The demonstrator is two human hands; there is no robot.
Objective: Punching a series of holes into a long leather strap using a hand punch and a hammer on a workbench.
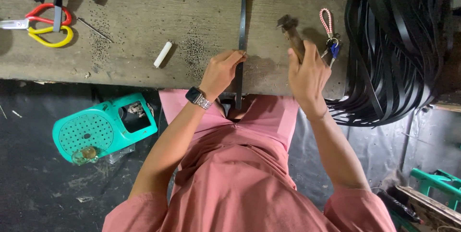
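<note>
The left hand (222, 71), near the middle of the frame, pinches a long black strap (241, 35) flat on the wooden bench (144, 1); its fingers are closed on the strap's edge. The right hand (307, 76) is wrapped tight around a hammer (291, 33), head lifted just right of the strap. It looks like the hitting step, maybe punching holes. The next blow needs good aim, with the strap kept flat and fingers out of the way. Keys (331, 45) lie beside the hammer. A white chalk stick (163, 54) lies left of the strap, and scissors (43, 25) sit at the upper left. More black straps (398, 45) pile up on the right. A green box (103, 126) sits on the dark floor at the lower left.
</note>
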